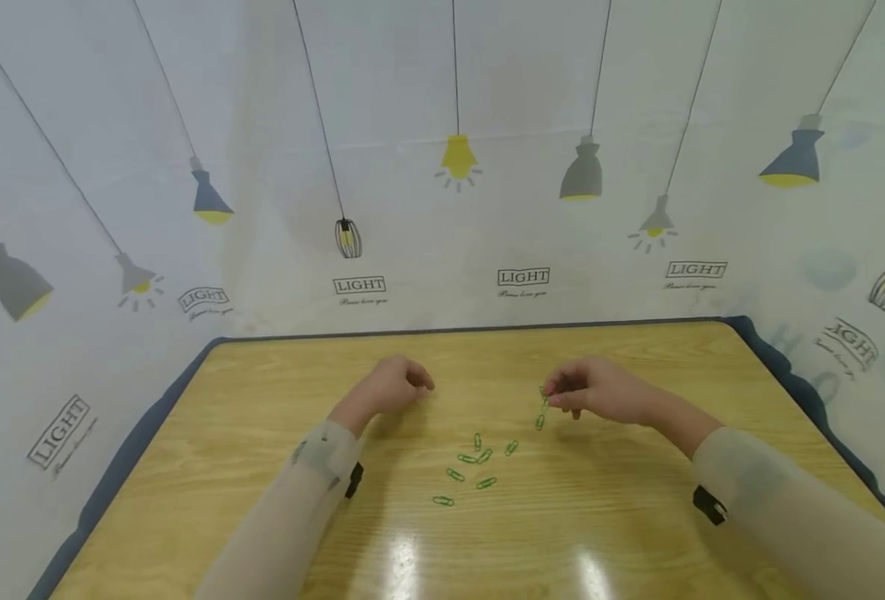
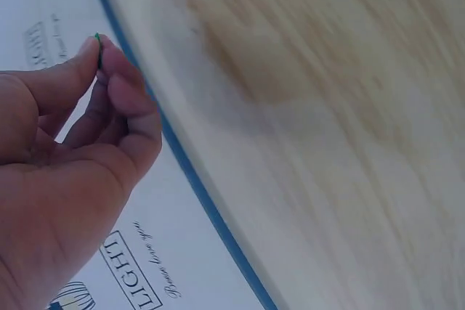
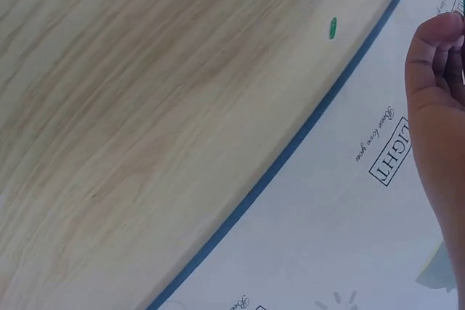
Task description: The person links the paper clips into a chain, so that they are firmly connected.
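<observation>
My right hand (image 1: 600,389) pinches a short chain of green paper clips between thumb and fingers. The chain's lowest paper clip (image 1: 539,422) hangs below the fingertips in the head view. Over to the left, my left hand (image 1: 393,385) is held above the table's far half. In the left wrist view its thumb and forefinger pinch a single green paper clip (image 2: 98,50), mostly covered by the fingertips. Between and nearer than the hands, several loose green paper clips (image 1: 486,482) lie scattered on the wooden table (image 1: 277,367).
A pale cloth (image 1: 412,75) printed with hanging lamps and the word LIGHT surrounds the table on the back and both sides. A dark blue band (image 1: 165,408) runs along the table's edge. Each sleeve has a dark wrist device (image 1: 710,506) by the forearm.
</observation>
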`<state>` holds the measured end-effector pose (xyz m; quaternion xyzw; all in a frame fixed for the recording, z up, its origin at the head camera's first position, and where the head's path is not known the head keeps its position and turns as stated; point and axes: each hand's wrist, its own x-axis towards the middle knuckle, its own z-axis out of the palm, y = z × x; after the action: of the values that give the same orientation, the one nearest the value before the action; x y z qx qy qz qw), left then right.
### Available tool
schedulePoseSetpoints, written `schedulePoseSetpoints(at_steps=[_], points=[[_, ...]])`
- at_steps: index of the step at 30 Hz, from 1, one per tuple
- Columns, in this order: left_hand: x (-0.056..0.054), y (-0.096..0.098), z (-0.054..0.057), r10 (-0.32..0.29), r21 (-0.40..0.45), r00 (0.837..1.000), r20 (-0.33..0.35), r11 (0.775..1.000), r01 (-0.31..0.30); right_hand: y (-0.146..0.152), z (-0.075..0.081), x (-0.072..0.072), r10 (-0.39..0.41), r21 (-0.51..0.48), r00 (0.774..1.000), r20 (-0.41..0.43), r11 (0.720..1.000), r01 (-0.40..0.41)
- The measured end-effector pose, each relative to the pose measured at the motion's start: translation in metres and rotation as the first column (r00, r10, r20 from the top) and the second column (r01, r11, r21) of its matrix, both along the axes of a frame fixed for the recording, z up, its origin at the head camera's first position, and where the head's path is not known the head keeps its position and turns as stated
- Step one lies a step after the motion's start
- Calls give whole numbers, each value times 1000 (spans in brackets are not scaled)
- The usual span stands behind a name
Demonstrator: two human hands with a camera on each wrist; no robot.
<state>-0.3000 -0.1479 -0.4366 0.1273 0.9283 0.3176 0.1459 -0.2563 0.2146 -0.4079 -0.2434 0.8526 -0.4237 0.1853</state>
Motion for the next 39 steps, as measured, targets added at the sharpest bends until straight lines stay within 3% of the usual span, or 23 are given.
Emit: schedulePoseSetpoints(at_steps=[3, 7, 14, 21, 25, 39], points=[[9, 5, 8, -13, 145, 999, 35, 989, 8, -5, 6, 1, -12, -20, 1000, 2, 1000, 12], [22, 15, 19, -34, 308, 997, 65, 951, 12, -15, 14, 2, -23, -47, 1000, -11, 999, 22], [44, 39, 37, 20, 411, 999, 28, 911, -30, -32, 24, 5, -69, -94, 997, -25, 993, 66], [58, 56, 46, 31, 566, 999, 34, 823, -45, -45, 30, 10, -96, -163, 995, -24, 982, 90], [63, 59, 47, 36, 607, 998, 41, 793, -54, -52, 30, 14, -110, -209, 994, -2, 972, 107], [76, 68, 55, 23, 606, 1000, -14, 796, -10, -65, 32, 20, -226, -352, 969, 95, 903, 245]])
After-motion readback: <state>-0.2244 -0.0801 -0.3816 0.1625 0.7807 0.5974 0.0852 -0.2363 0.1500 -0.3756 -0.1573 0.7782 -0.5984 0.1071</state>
